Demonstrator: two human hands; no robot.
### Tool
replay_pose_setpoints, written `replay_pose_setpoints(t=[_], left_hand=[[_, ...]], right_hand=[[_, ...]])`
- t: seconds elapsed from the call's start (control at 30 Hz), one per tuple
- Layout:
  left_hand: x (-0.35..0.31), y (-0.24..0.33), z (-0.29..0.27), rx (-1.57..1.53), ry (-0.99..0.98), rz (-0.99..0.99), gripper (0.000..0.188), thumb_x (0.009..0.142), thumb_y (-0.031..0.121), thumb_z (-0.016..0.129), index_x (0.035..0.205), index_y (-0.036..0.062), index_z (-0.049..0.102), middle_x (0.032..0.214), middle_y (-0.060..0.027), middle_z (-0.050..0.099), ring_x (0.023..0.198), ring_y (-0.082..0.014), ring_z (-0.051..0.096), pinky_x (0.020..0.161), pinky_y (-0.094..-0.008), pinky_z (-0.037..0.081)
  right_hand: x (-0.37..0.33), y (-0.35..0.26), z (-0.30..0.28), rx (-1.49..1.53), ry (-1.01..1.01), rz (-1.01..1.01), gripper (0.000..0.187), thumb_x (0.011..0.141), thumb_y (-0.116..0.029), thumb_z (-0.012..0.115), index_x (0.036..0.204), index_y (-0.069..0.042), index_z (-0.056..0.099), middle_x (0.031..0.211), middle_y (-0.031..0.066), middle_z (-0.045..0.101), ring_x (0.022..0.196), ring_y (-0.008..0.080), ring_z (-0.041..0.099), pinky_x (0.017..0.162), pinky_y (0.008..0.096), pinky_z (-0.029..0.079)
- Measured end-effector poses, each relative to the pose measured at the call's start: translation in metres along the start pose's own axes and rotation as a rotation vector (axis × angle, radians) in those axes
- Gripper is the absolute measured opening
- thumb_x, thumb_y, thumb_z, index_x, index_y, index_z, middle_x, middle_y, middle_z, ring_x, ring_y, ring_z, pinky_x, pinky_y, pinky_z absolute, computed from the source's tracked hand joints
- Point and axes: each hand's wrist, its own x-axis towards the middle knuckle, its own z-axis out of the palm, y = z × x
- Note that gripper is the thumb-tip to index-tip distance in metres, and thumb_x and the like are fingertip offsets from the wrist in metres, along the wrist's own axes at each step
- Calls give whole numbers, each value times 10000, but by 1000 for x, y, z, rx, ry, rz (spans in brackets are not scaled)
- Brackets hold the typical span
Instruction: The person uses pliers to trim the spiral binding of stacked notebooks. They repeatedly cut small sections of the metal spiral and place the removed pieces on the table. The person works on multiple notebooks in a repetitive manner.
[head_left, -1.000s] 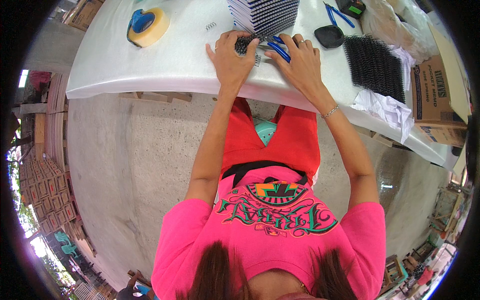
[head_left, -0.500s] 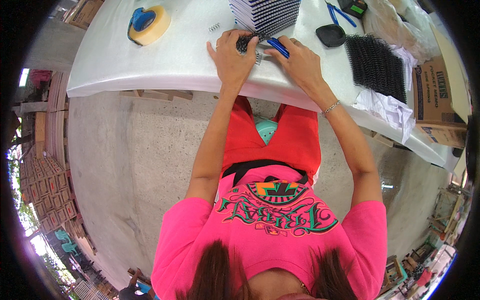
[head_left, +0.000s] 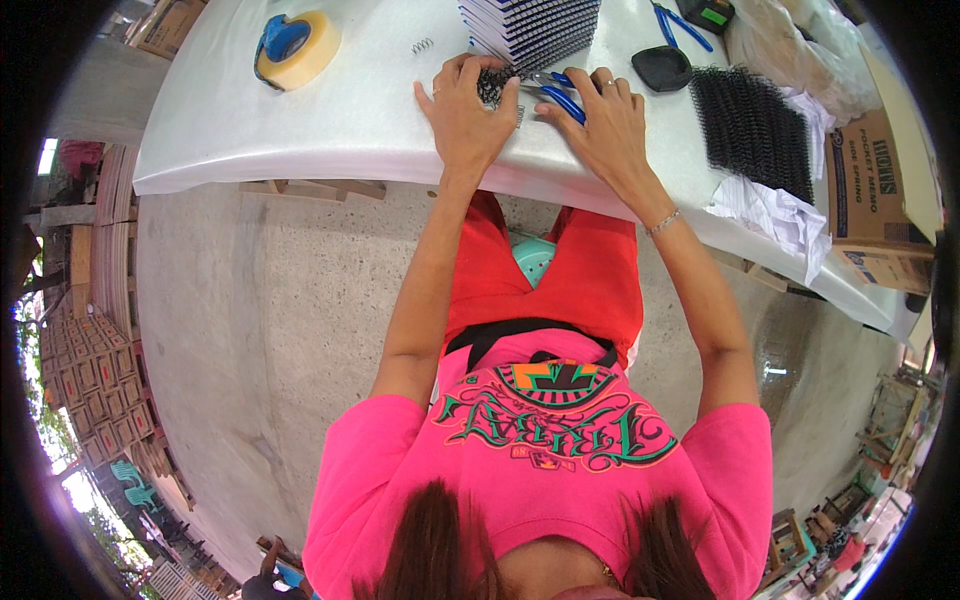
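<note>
Watching remotely, I see the right hand [head_left: 612, 125] gripping blue-handled metal pliers [head_left: 568, 104], handles parted, and the left hand [head_left: 468, 115] pinching a bunched black wire coil [head_left: 490, 88] between thumb and fingers. I'd brace that bunch firmly and keep the pliers' tips clear of the left thumb. The coil looks dark and crowded, with pale glints; it sits left of the pliers on the white-covered table [head_left: 230, 140], near a blue-and-white stack [head_left: 540, 35] beyond.

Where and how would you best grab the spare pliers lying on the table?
Probably across both handles of the pliers, from the near side: the handles fan out that way. Steer around the black dish by the left handle's end.
</note>
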Motion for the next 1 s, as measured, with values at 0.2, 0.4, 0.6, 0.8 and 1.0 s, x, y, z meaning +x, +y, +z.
replay_pose_setpoints(t=[0.2, 0.4, 0.6, 0.8, 1.0], left_hand=[[-1, 1, 1, 3, 9, -4, 240, 819, 307, 753, 1025, 197, 698, 1194, -13, 606, 1202, -261, 546, 1148, -675, 180], [-1, -1, 4, 2, 32, 5, 202, 829, 294, 745, 1001, 195, 706, 1182, -11, 611, 1195, -266, 548, 1154, -670, 172], [-1, -3, 3, 35, 12, -10, 221, 865, 324, 702, 1036, 184, 701, 1214, -34, 621, 1206, -288, 554, 1145, -658, 193], [-1, -2, 3, -25, 23, -41, 270, 853, 326, 695, 1076, 176, 680, 1228, -54, 602, 1234, -291, 530, 1152, -664, 174], [-2, -1, 3, 68, -5, 22, 285, 810, 314, 735, 1056, 177, 686, 1242, -46, 579, 1249, -286, 510, 1153, -678, 160]], right_hand=[[4, -3, 0, 14, -34, -2, 572, 865, -608, 650, 1169, -123, 651, 1037, 144, 646, 927, 323, 583, 768, 449, 392], [7, -2, 0, 54, -63, -15, 511, 881, -590, 644, 1042, -105, 640, 877, 128, 666, 788, 323, 658, 682, 438, 474], [9, -7, -10, 106, -161, 85, 498, 882, -580, 649, 978, -93, 619, 792, 112, 663, 704, 321, 678, 616, 418, 512], [-1, -2, -9, -11, -54, 16, 533, 870, -604, 649, 1067, -109, 649, 940, 127, 661, 850, 316, 629, 702, 447, 436], [0, 0, -1, -6, -35, -9, 571, 857, -630, 648, 1124, -125, 665, 1001, 135, 649, 902, 316, 591, 766, 459, 391]])
